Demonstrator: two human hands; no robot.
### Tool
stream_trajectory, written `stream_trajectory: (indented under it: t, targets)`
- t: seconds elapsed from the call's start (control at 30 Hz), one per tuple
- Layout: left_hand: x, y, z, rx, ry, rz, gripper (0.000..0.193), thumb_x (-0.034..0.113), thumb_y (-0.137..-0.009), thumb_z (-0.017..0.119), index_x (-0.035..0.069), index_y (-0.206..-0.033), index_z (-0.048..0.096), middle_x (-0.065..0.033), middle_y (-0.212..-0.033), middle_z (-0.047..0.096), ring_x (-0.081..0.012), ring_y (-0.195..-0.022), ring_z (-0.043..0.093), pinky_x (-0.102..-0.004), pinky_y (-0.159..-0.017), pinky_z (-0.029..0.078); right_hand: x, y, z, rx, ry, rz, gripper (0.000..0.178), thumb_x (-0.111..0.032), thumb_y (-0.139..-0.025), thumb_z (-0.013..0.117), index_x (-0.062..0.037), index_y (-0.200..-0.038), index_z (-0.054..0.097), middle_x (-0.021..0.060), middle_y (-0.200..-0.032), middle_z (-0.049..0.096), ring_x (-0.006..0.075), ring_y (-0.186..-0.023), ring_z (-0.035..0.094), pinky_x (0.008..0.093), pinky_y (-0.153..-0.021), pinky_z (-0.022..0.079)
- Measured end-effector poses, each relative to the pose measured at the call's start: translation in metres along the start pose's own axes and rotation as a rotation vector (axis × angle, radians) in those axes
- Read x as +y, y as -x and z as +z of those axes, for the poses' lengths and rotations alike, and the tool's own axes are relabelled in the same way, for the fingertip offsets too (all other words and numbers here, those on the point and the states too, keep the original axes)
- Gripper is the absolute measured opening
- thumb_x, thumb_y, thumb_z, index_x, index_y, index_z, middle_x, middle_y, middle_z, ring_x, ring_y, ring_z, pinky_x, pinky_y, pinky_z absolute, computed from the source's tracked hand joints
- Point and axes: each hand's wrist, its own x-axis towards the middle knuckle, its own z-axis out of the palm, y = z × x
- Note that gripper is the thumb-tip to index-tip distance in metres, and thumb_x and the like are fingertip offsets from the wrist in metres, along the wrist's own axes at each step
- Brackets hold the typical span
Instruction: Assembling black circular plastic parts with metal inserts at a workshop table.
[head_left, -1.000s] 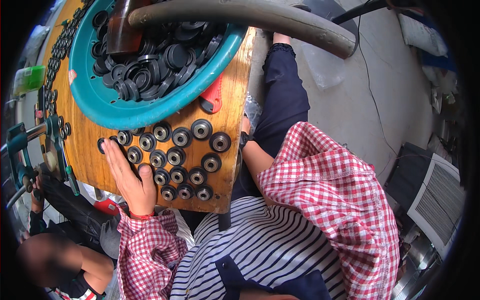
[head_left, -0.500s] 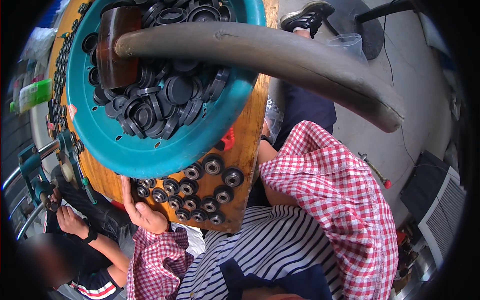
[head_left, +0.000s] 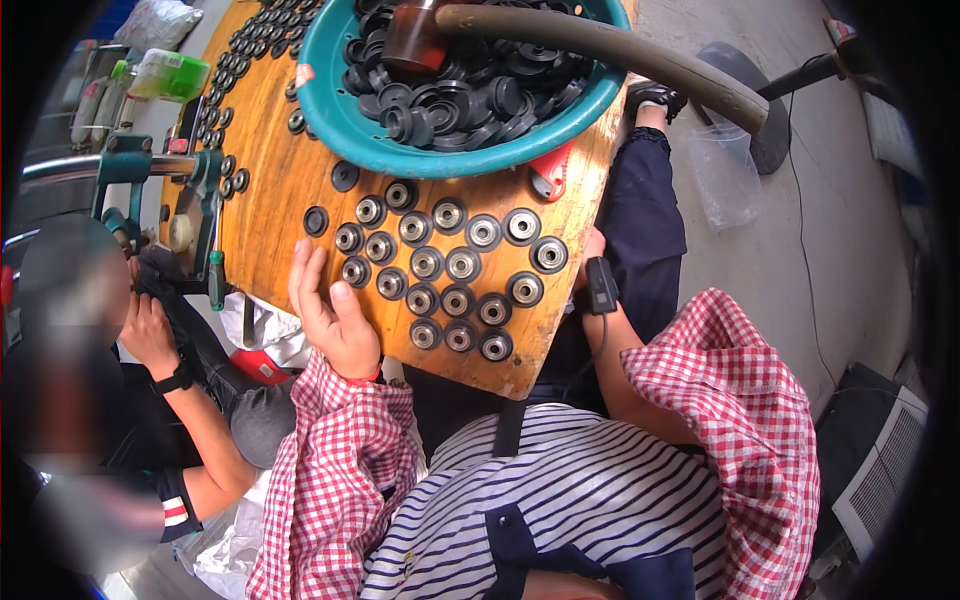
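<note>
My left hand (head_left: pixel 335 315) rests at the left edge of a wooden table (head_left: pixel 268 150), palm up and fingers stretched, with nothing in it. Nearest its fingertips lies a plain black plastic cap (head_left: pixel 316 221); another black cap (head_left: pixel 345 176) sits beyond it. To their right, several black rings with metal bearings (head_left: pixel 427 263) in their centres stand in loose rows. My right hand (head_left: pixel 592 248) is low beside the table's right edge, its fingers hidden. A teal plastic basin (head_left: pixel 400 160) heaped with black caps (head_left: pixel 440 108) stands past the bearings.
A mallet with an amber head (head_left: pixel 415 40) lies across the basin, its handle (head_left: pixel 640 50) jutting past the right rim. A red tool (head_left: pixel 553 172) pokes from beneath. A co-worker's hand (head_left: pixel 150 335) is at a teal bench press (head_left: pixel 125 165) on the left. More bearings (head_left: pixel 240 60) line the far left.
The view has shifted, so basin and mallet now appear higher and smaller. The bearings and two plain caps show fully. My right wrist and part of that hand have come into sight.
</note>
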Motion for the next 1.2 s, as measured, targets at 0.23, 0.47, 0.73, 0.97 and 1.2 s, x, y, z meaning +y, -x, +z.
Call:
stream_trajectory:
  t: [0.23, 0.47, 0.73, 0.97, 1.2]
  targets:
    - [0.056, 0.024, 0.019, -0.182, 0.249, 0.296, 0.04, 0.009, -0.078, 0.075, -0.002, -0.113, 0.06, -0.0164, -0.113, 0.061, -0.0284, -0.102, 0.06, -0.035, -0.089, 0.048, -0.175, 0.18, -0.029, -0.08, 0.213, -0.736, 0.019, -0.008, -0.091, 0.06, 0.0012, -0.107, 0.065, 0.0016, -0.092, 0.063, 0.0072, -0.078, 0.055, 0.021, -0.073, 0.045]
    - [0.07, 0.035, 0.0, -0.38, 0.226, 0.426, 0.048, 0.002, -0.072, 0.072, 0.003, -0.118, 0.06, -0.0111, -0.11, 0.061, -0.0275, -0.091, 0.063, -0.0341, -0.076, 0.052, -0.165, 0.264, 0.027, -0.703, 0.559, -0.835, 0.017, -0.003, -0.082, 0.068, 0.0026, -0.098, 0.068, 0.0035, -0.079, 0.059, 0.0068, -0.062, 0.051, 0.0207, -0.055, 0.042]
    - [0.06, 0.017, -0.03, -0.309, 0.055, 0.151, 0.036, 0.007, -0.076, 0.075, 0.001, -0.11, 0.065, -0.0145, -0.097, 0.069, -0.029, -0.085, 0.067, -0.0338, -0.075, 0.053, -0.151, 0.271, 0.032, -0.835, 0.419, -0.803, 0.021, 0.0, -0.081, 0.066, 0.0008, -0.102, 0.066, 0.0039, -0.077, 0.058, 0.0094, -0.057, 0.049, 0.0217, -0.054, 0.04]
    - [0.006, -0.065, -0.011, -0.225, 0.101, -0.238, 0.034, 0.012, -0.083, 0.071, -0.004, -0.111, 0.062, -0.012, -0.096, 0.067, -0.0168, -0.085, 0.065, -0.0277, -0.078, 0.051, -0.148, 0.248, 0.005, -1.269, 0.473, -1.007, 0.017, -0.004, -0.081, 0.066, -0.0034, -0.098, 0.064, 0.0072, -0.072, 0.056, 0.0236, -0.058, 0.057, 0.0336, -0.052, 0.045]
    - [-0.017, -0.085, 0.016, -0.269, -0.054, -0.192, 0.032, 0.014, -0.08, 0.074, -0.003, -0.105, 0.065, -0.0101, -0.091, 0.063, -0.0174, -0.079, 0.063, -0.0284, -0.072, 0.05, -0.158, 0.232, 0.003, -1.315, 0.356, -0.832, 0.014, -0.008, -0.086, 0.061, -0.005, -0.099, 0.063, 0.0081, -0.071, 0.051, 0.0242, -0.059, 0.054, 0.0339, -0.054, 0.043]
